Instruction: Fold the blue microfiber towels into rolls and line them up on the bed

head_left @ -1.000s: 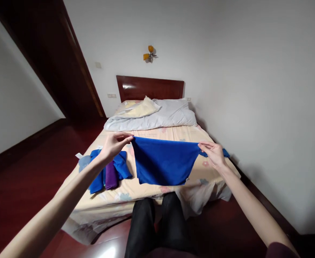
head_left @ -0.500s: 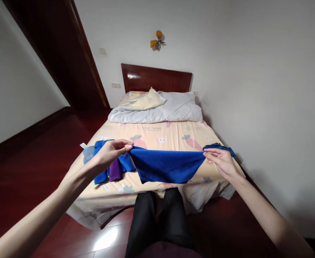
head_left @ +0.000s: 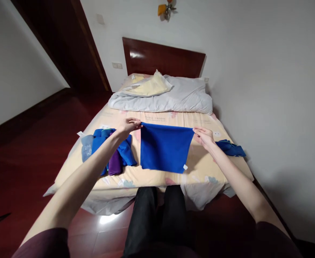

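A blue cloth (head_left: 165, 148) with a small white tag at its lower right corner is stretched between my hands over the bed. My left hand (head_left: 129, 127) pinches its upper left corner, and my right hand (head_left: 205, 137) pinches the upper right one. The lower edge hangs close to the bedsheet; whether it touches I cannot tell. Left of the cloth lies a row of rolled or folded cloths, among them a purple one (head_left: 115, 163), a blue one (head_left: 127, 152) and a grey-blue one (head_left: 86, 146), partly hidden behind my left forearm. Beyond my right hand sits a crumpled dark blue cloth (head_left: 231, 148).
The bed (head_left: 152, 182) has a peach sheet with a carrot and rabbit print. A grey quilt (head_left: 184, 95) and a pale yellow cloth (head_left: 153, 86) lie near the dark wooden headboard (head_left: 162, 57). My legs (head_left: 146, 215) stand against the bed's front edge.
Both hands have moved forward over the bed with the blue cloth. More of it hangs down now, and its white tag has come into view. The camera has tilted downward.
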Tool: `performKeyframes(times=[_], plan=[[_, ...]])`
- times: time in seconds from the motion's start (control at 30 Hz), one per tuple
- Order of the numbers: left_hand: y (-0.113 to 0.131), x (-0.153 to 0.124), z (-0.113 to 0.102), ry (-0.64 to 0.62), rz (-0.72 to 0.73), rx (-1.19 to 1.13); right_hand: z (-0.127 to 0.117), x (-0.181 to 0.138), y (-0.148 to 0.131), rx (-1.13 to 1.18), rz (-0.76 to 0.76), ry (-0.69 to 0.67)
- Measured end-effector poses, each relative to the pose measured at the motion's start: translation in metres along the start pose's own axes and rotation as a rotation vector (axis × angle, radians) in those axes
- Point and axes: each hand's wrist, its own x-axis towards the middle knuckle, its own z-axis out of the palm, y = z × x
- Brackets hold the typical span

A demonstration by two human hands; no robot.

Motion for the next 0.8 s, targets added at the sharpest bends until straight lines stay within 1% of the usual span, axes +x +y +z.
performKeyframes(times=[0.07, 0.1, 0.17, 0.23, 0.3, 0.4, 0.5, 0.53, 0.57, 0.63, 0.67, 0.73, 0.8], plan=[[-0.002, 0.010, 0.000, 0.010, 0.108, 0.008, 0.009, 0.013, 0.010, 0.020, -0.117, 0.046], [-0.004, 0.009, -0.002, 0.013, 0.170, 0.026, 0.012, 0.014, 0.015, 0.027, -0.177, 0.063], [-0.015, -0.002, -0.009, 0.042, 0.282, 0.089, 0.011, 0.007, 0.028, 0.010, -0.283, 0.083], [-0.039, -0.022, -0.018, 0.085, 0.350, 0.168, 0.007, -0.009, 0.048, -0.053, -0.353, 0.081], [-0.079, -0.046, -0.027, 0.127, 0.339, 0.225, 0.000, -0.032, 0.077, -0.136, -0.364, 0.046], [-0.163, -0.082, -0.037, 0.194, 0.181, 0.268, -0.009, -0.070, 0.139, -0.228, -0.250, -0.068], [-0.251, -0.115, -0.045, 0.170, -0.027, 0.321, -0.016, -0.108, 0.209, -0.311, -0.037, -0.143], [-0.275, -0.124, -0.048, 0.153, -0.095, 0.340, -0.018, -0.120, 0.229, -0.331, 0.056, -0.177], [-0.295, -0.131, -0.051, 0.109, -0.156, 0.359, -0.020, -0.130, 0.247, -0.332, 0.150, -0.220], [-0.324, -0.142, -0.056, 0.068, -0.240, 0.373, -0.021, -0.145, 0.272, -0.285, 0.288, -0.277], [-0.333, -0.144, -0.058, 0.059, -0.265, 0.371, -0.020, -0.150, 0.279, -0.253, 0.329, -0.272], [-0.340, -0.143, -0.061, 0.066, -0.287, 0.356, -0.017, -0.153, 0.283, -0.201, 0.376, -0.195], [-0.338, -0.139, -0.063, 0.057, -0.290, 0.344, -0.010, -0.152, 0.279, -0.169, 0.421, -0.090]])
